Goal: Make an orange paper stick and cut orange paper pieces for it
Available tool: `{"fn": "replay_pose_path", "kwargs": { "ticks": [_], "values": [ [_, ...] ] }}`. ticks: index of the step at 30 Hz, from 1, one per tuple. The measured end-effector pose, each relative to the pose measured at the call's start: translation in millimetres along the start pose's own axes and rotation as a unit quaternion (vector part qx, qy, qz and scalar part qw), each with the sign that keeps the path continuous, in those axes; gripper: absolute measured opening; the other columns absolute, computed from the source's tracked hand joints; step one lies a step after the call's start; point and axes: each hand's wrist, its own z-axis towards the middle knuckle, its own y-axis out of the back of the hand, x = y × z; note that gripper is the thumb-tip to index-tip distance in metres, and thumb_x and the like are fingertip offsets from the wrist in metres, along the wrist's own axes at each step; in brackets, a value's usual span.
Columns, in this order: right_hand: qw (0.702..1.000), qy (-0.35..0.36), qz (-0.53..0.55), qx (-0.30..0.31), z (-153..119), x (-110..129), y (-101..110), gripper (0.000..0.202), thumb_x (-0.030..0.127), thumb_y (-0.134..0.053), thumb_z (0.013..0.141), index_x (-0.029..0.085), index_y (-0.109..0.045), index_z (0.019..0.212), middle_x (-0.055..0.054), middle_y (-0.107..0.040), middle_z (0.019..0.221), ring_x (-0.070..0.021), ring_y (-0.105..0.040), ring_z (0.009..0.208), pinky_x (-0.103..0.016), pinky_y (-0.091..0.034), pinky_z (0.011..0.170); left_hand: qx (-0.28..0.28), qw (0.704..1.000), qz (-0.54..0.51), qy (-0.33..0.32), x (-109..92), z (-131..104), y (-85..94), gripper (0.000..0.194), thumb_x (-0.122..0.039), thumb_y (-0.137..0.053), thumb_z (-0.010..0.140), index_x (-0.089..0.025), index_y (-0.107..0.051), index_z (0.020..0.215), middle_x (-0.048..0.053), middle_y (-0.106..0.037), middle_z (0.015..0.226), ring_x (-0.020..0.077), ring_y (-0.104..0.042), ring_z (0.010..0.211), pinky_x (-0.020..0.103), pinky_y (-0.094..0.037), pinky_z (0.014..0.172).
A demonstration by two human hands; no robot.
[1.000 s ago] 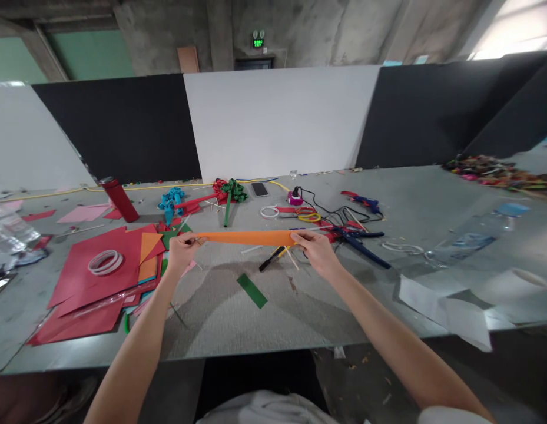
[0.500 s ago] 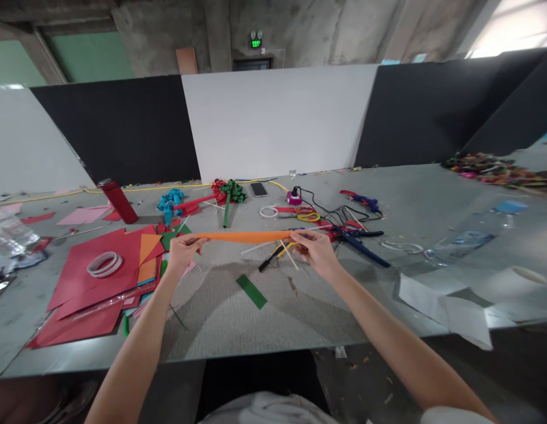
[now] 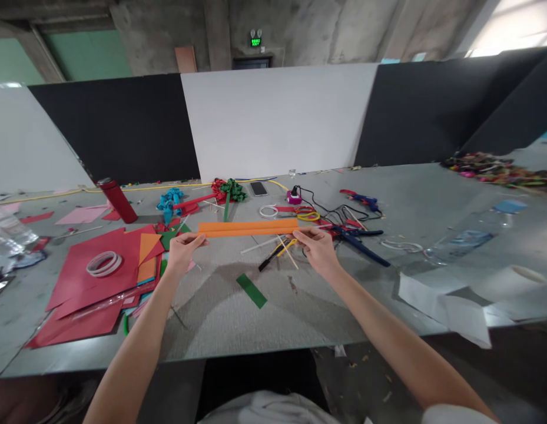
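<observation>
A long orange paper strip (image 3: 249,228) with a lengthwise crease is stretched level above the table between my two hands. My left hand (image 3: 184,250) pinches its left end between thumb and fingers. At the other end my right hand (image 3: 316,247) pinches the lower corner. On the table below lies a small green paper strip (image 3: 251,291). Close to my right hand are a black-handled cutter (image 3: 270,258) and a thin wooden stick (image 3: 288,252).
Red paper sheets (image 3: 92,271) with a tape roll (image 3: 104,264) lie left. Behind stand a red flask (image 3: 118,200) and paper flowers (image 3: 231,191). Dark blue pliers (image 3: 359,244), a glue gun (image 3: 364,200) and cables are right, near a plastic bottle (image 3: 470,235) and a white paper roll (image 3: 516,282).
The orange paper has tilted, so its creased face shows wider now and its upper edge stands higher. Both hands have stayed in nearly the same place, still pinching it.
</observation>
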Motion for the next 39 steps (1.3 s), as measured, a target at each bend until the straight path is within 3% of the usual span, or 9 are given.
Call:
{"fn": "replay_pose_path", "kwargs": {
  "ticks": [5, 15, 22, 28, 39],
  "values": [
    [0.999, 0.029, 0.028, -0.005, 1.6, -4.0, -1.1, 0.026, 0.038, -0.091, 0.064, 0.024, -0.078, 0.080, -0.003, -0.078, 0.079, -0.0198, -0.074, 0.073, -0.030, -0.059, 0.069, -0.005, 0.998, -0.064, 0.012, 5.4, 3.8, 1.7, 0.032, -0.040, -0.094, 0.056, -0.016, -0.076, 0.067, 0.004, -0.072, 0.065, 0.0204, -0.073, 0.068, 0.032, -0.060, 0.074],
    [0.999, 0.027, 0.021, -0.004, 1.5, -2.9, -1.3, 0.027, 0.040, -0.092, 0.062, 0.023, -0.078, 0.078, -0.004, -0.078, 0.078, -0.0194, -0.073, 0.070, -0.031, -0.060, 0.070, -0.013, 0.994, -0.104, 0.013, 0.6, 1.6, -2.6, 0.031, -0.038, -0.094, 0.055, -0.016, -0.075, 0.066, 0.002, -0.070, 0.062, 0.0195, -0.073, 0.065, 0.032, -0.059, 0.073],
    [0.998, 0.007, 0.054, -0.017, 2.6, -4.4, -0.9, 0.027, 0.038, -0.093, 0.059, 0.023, -0.077, 0.075, -0.002, -0.076, 0.075, -0.0187, -0.073, 0.070, -0.030, -0.060, 0.070, 0.028, 0.988, -0.150, -0.002, 2.9, -2.1, -6.5, 0.035, -0.037, -0.093, 0.058, -0.019, -0.063, 0.055, -0.001, -0.067, 0.057, 0.0182, -0.072, 0.062, 0.029, -0.058, 0.067],
    [0.996, 0.002, 0.085, -0.004, 0.0, -4.9, -3.7, 0.024, 0.032, -0.093, 0.059, 0.022, -0.076, 0.074, 0.000, -0.074, 0.071, -0.0148, -0.070, 0.066, -0.025, -0.058, 0.065, 0.029, 0.980, -0.195, -0.002, 1.2, -2.6, -7.3, 0.036, -0.032, -0.094, 0.058, -0.018, -0.060, 0.056, -0.001, -0.068, 0.059, 0.0161, -0.071, 0.061, 0.027, -0.057, 0.065],
    [0.999, 0.017, 0.038, -0.010, 1.0, -6.6, -1.6, 0.029, 0.040, -0.093, 0.060, 0.024, -0.076, 0.077, -0.003, -0.077, 0.076, -0.0208, -0.074, 0.073, -0.034, -0.060, 0.076, -0.001, 0.988, -0.154, 0.019, 2.9, 0.4, -7.1, 0.036, -0.041, -0.095, 0.054, -0.017, -0.071, 0.066, 0.002, -0.073, 0.069, 0.0188, -0.074, 0.068, 0.034, -0.061, 0.078]
  ]
}}
